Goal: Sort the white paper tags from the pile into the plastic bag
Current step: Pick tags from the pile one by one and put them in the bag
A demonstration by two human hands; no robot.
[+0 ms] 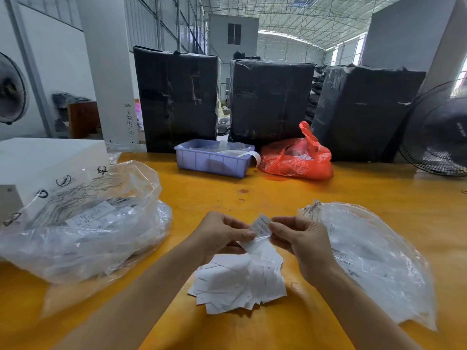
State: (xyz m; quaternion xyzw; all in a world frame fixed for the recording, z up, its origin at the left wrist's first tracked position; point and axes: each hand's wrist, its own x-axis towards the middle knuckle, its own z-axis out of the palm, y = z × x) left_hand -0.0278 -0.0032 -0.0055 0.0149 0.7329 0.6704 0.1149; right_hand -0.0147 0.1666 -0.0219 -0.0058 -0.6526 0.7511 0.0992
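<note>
A pile of white paper tags [240,284] lies on the yellow table [252,195] right in front of me. Above the pile, my left hand [222,234] and my right hand [300,242] both pinch one white paper tag [260,227] that sits in a small clear sleeve. A flat clear plastic bag [374,258] lies to the right of my right hand. A larger crumpled clear plastic bag [83,223] holding printed tags sits at the left.
A lilac plastic bin [212,160] and a red plastic bag [298,157] stand at the table's far side, before three black wrapped bales [270,99]. A white box [43,160] is at far left, a black fan [439,130] at far right.
</note>
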